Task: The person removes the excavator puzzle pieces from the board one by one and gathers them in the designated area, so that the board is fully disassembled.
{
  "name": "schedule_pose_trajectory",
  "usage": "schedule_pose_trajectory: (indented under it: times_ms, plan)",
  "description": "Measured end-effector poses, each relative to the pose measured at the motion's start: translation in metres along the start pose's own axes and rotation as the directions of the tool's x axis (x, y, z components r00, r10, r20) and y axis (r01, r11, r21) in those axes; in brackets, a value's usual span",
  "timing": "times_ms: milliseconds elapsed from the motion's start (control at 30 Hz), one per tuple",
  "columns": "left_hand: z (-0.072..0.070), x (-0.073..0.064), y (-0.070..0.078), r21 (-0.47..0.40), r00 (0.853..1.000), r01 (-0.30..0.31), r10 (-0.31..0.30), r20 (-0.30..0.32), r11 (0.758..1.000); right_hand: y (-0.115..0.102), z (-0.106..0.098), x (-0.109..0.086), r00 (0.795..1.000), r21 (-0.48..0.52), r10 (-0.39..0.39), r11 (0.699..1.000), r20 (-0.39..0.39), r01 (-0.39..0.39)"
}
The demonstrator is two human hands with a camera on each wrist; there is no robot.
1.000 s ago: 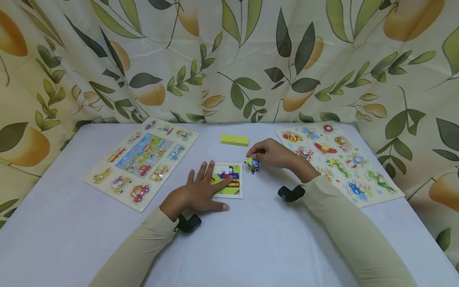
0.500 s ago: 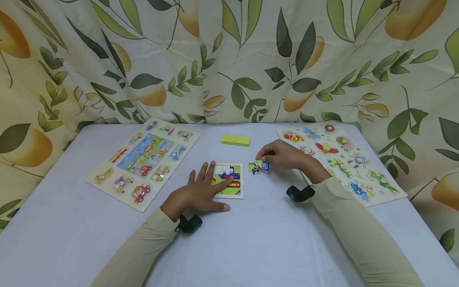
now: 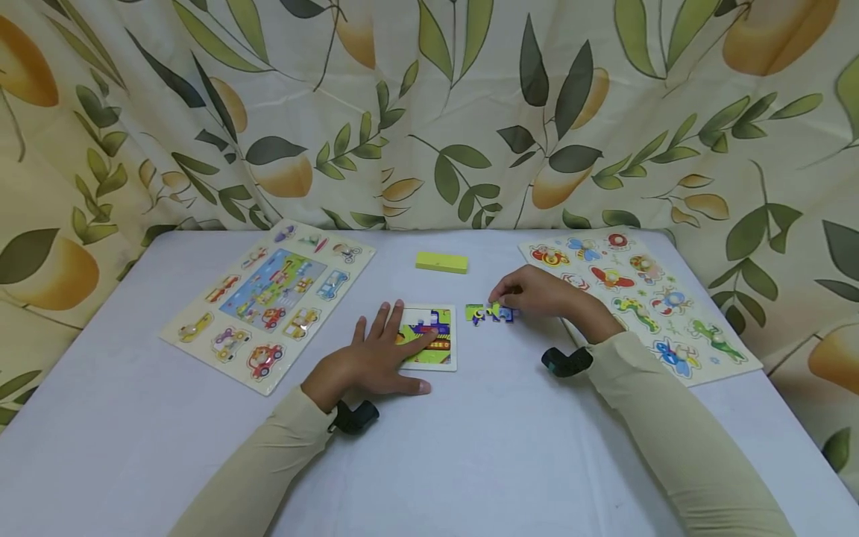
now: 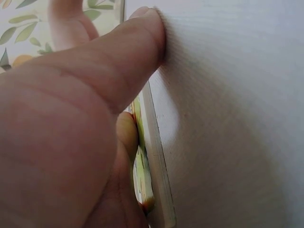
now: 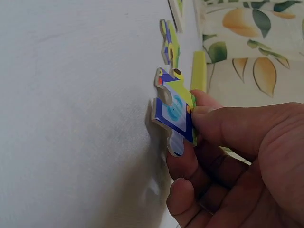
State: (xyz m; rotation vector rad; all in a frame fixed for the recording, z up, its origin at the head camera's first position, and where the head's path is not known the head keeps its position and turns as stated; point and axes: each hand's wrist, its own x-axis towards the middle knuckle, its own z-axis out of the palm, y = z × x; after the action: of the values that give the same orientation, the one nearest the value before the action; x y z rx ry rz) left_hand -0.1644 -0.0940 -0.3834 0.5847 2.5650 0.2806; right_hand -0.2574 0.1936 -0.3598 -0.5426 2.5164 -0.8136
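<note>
My left hand (image 3: pixel 376 359) lies with fingers spread over a small white-framed jigsaw puzzle (image 3: pixel 439 345) showing a colourful vehicle picture. Its thumb extends past the frame onto the table, as the left wrist view also shows. White gaps break up the picture near its top. To the right of the frame, my right hand (image 3: pixel 540 293) pinches a jigsaw piece (image 5: pixel 178 111) between thumb and fingers. That piece is purple and yellow-green with a pale blue patch, tilted just above the tabletop. Another jigsaw piece (image 5: pixel 171 45) lies beyond it, close to the puzzle frame.
A yellow-green block (image 3: pixel 441 262) sits behind the puzzle. At left lies a vehicle picture board (image 3: pixel 268 298); at right, partly behind my right arm, an insect picture board (image 3: pixel 661 328). A leaf-and-fruit patterned curtain (image 3: pixel 429 112) hangs along the table's back edge.
My right hand has moved right, away from the puzzle frame, with the pinched jigsaw piece. The other piece now shows on the table to its left. My left hand has stayed put.
</note>
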Motion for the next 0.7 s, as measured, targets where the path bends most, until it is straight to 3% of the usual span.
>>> schedule_pose_trajectory:
  times_ms: [233, 700]
  plan:
    - [-0.0012, 0.0005, 0.0003, 0.011, 1.000, 0.001, -0.001, -0.006, 1.000, 0.0013, 0.0023, 0.0027, 0.999, -0.021, -0.036, 0.999, -0.019, 0.036]
    - [0.0010, 0.0007, 0.0001, 0.007, 1.000, -0.009, 0.009, -0.015, 1.000, 0.0036, 0.0061, 0.0052, 0.998, -0.051, 0.016, 0.999, -0.059, -0.019]
